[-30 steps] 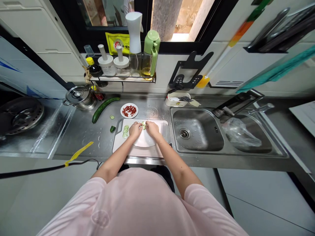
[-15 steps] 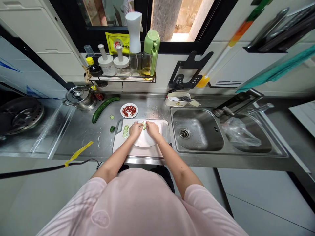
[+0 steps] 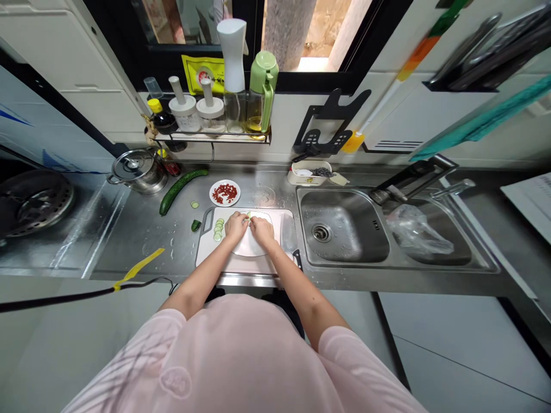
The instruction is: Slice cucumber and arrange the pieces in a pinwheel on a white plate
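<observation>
Our left hand (image 3: 236,226) and right hand (image 3: 262,230) meet at cucumber (image 3: 248,214) by the plate's (image 3: 250,246) far edge; we cannot tell their grip. Tabletop (image 3: 138,226) extends left.

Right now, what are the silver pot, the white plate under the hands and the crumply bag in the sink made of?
The pot looks like polished metal, probably stainless steel: it is silvery with bright reflections. The white plate looks smooth and pale, maybe glazed ceramic, though it could be plastic. The bag seems to be thin, glossy plastic, because it is see-through and wrinkled.
</observation>
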The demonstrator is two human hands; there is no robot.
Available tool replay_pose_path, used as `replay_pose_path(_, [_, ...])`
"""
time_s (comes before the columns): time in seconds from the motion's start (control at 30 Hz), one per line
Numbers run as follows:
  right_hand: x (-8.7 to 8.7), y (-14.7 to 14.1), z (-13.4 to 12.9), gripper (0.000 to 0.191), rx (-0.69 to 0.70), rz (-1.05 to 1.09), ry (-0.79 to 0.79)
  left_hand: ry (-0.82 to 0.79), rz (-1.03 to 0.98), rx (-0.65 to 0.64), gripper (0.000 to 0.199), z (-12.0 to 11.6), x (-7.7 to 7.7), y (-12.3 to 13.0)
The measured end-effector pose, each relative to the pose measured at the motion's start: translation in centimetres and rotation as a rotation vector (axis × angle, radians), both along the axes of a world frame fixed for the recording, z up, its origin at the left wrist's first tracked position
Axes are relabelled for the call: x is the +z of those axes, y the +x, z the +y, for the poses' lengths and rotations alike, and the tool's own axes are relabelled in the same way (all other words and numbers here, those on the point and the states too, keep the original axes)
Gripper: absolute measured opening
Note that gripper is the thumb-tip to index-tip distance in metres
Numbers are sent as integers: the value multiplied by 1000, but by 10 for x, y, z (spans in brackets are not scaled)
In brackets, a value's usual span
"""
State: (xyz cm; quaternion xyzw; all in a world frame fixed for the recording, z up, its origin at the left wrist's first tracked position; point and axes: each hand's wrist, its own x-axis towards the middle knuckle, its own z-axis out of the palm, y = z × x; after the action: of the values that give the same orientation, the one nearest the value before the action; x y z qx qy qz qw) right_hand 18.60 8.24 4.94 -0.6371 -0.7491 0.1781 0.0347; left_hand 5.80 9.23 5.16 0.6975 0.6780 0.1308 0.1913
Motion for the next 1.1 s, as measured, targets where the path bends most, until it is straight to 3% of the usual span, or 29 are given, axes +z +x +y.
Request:
replay_pose_path(0.5, [-4,1,-5,31,-97,-6,53,34,-49,-20,27,-1,-3,-3])
replay_pose_path(1.1, [-5,1,-4,29,-87,-30,74,25,6,-74,26,-4,-4,-4])
